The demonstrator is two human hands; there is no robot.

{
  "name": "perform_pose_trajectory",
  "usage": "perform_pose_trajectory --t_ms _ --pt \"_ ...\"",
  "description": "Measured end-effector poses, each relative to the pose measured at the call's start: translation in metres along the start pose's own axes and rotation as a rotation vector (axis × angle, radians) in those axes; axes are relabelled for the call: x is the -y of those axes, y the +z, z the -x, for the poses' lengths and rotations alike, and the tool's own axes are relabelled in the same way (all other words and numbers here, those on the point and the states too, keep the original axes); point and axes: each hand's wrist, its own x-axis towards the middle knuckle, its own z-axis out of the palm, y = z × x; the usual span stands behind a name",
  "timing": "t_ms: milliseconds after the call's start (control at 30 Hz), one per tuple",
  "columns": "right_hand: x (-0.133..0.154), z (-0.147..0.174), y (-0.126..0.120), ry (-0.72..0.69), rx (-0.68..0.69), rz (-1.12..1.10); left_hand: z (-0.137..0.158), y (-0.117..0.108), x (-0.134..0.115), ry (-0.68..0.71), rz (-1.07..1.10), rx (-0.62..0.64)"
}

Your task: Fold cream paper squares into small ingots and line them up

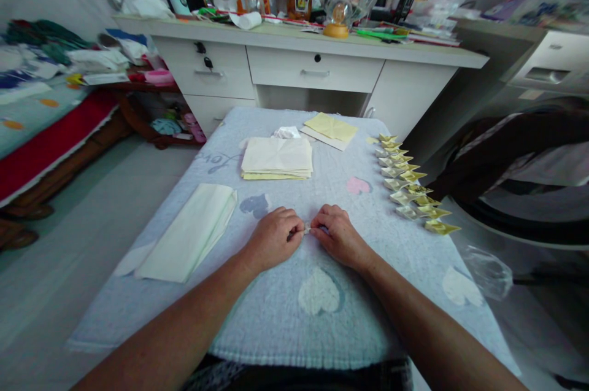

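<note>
Between my two hands, low over the middle of the cloth-covered table, is a small folded paper piece, mostly hidden by fingers. My left hand pinches its left end. The right end is pinched by my right hand. Ahead lies a stack of cream and yellow paper sheets. To the left rests a long folded bundle of pale paper. Several folded paper boats, white and yellow, stand in rows along the table's right side.
Yellow and white sheets lie at the far edge beside a crumpled white tissue. A patterned cloth covers the table. Behind stands a white desk crowded with jars and tools. A washing machine is at right, a bed at left.
</note>
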Motion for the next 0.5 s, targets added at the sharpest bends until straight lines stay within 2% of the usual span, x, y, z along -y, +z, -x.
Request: perform_pose_trajectory --t_ms 500 --pt "-0.0002 -0.0019 0.0103 0.134 -0.102 0.109 -0.005 0.0069 -0.0032 -0.123 -0.052 -0.028"
